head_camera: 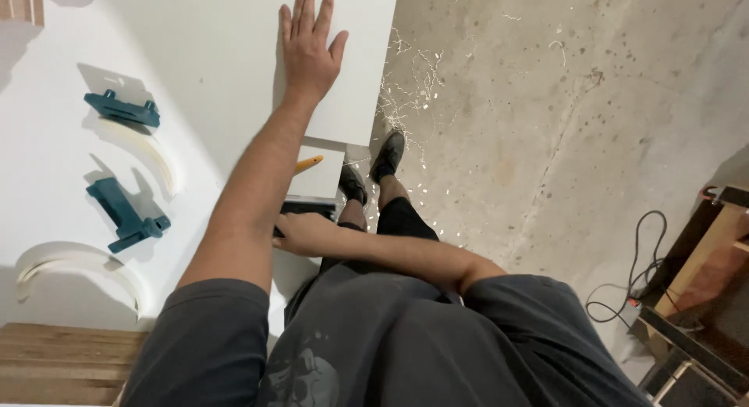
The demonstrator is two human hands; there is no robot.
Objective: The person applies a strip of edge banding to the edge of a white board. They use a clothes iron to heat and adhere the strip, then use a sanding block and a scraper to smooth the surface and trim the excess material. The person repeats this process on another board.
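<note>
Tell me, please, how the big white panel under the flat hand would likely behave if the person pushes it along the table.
The white panel looks stiff: its edge runs straight past the table's end without sagging. Its smooth face suggests it would probably slide rather than tip. The left hand lies flat on it; being so broad, it is likely fairly heavy.

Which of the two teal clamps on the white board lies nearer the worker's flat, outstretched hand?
The upper teal clamp, lying almost level, is nearer the left hand pressed flat on the white board. The lower teal clamp lies slanted, nearer the worker's body.

white flat panel point(234, 56), lying on bench
</note>
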